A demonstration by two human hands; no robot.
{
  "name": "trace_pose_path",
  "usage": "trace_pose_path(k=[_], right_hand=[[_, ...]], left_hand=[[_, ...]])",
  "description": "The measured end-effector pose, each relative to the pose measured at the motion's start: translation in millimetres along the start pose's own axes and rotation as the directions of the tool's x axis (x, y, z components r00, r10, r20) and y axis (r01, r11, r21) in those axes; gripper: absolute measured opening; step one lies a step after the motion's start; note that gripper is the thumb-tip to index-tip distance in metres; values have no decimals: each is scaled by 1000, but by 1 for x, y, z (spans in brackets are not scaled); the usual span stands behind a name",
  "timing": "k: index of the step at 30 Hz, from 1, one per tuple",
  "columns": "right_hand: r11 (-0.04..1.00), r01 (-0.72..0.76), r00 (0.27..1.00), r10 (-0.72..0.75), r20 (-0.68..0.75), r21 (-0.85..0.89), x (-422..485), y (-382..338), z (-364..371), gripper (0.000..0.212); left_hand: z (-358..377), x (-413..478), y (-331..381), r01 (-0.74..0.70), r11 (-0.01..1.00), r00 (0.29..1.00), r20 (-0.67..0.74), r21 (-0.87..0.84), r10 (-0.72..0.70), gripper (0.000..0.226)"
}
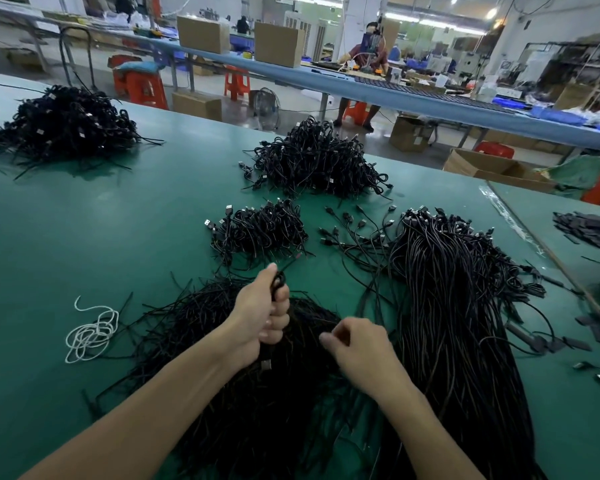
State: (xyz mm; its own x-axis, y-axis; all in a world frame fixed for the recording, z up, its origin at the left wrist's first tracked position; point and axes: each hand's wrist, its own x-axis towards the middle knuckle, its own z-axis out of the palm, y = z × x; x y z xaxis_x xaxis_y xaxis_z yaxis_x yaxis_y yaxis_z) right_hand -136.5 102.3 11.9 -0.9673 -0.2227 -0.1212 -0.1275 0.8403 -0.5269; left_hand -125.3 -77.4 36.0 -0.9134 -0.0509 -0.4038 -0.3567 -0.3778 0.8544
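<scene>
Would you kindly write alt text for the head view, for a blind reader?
A person's left hand grips a folded black cable over a heap of black strands on a green table, while the right hand reaches into the heap. Piles of bundled cables lie beyond, a white cord at left.

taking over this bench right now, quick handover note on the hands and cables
Left hand grips a coiled black cable above the loose ties.
Right hand is curled over the ties; whether it pinches one is unclear.
Done: coiled cables lie in the small pile and the bigger pile.
Left: probably the long straight cables on the right.
</scene>
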Motion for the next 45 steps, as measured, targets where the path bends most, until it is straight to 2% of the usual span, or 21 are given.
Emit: trace_pose_path(k=[4,9,11,13,16,19,22,26,29,32,33,35,38,40,42,43,45], right_hand=[[977,10,999,1,51,-215,-5,-11,11,27],[979,-14,999,25,48,-204,-9,-20,0,17],[987,-48,998,54,41,-153,-11,-18,-16,12],[999,-36,999,36,0,-28,-14,-15,-35,14],[958,111,980,-62,-187,265,-18,-24,-53,13],[878,284,933,-160,-323,386,-26,-44,-54,12],[876,377,909,-289,-299,301,-33,-55,-49,13],[866,455,868,-378,-322,208,-40,-59,-47,14],[862,474,828,-367,-424,179,-43,-63,-46,9],[886,433,819,-310,-484,165,-43,-64,-43,6],[893,435,809,-330,-486,117,-43,-64,-41,4],[866,491,758,-475,-447,-89,-46,-67,-37,4],[685,548,645,-712,-279,-481,-50,-68,-41,8],[567,554,593,-783,-189,-610,-46,-66,-53,15],[499,591,551,-824,-135,-634,-42,-65,-63,15],[511,617,555,-822,-129,-598,-40,-65,-65,12],[602,647,618,-774,-140,-468,-39,-66,-66,2]], left_hand=[[-2,-2,4,-40,999,999,-9,24,40,64],[-3,-5,9,-95,994,995,33,52,93,66],[-4,-6,11,-106,991,994,37,77,104,62],[-5,-8,10,-130,984,991,55,125,124,60],[2,-14,7,-167,963,981,130,211,142,56],[15,-22,4,-217,952,958,234,213,166,31],[16,-26,3,-340,918,924,256,203,285,29],[14,-31,4,-452,874,884,220,178,413,49],[16,-32,6,-494,861,864,182,124,469,57],[18,-31,4,-504,861,856,165,62,490,60],[19,-30,3,-496,866,863,144,55,485,61],[22,-26,3,-465,884,883,95,50,459,62],[25,-22,3,-400,910,915,107,107,390,64],[24,-21,4,-315,928,943,174,201,283,58],[23,-20,5,-164,943,961,262,291,86,50],[23,-20,6,-71,943,957,289,324,-28,51],[22,-19,8,82,930,924,322,358,-205,56]])
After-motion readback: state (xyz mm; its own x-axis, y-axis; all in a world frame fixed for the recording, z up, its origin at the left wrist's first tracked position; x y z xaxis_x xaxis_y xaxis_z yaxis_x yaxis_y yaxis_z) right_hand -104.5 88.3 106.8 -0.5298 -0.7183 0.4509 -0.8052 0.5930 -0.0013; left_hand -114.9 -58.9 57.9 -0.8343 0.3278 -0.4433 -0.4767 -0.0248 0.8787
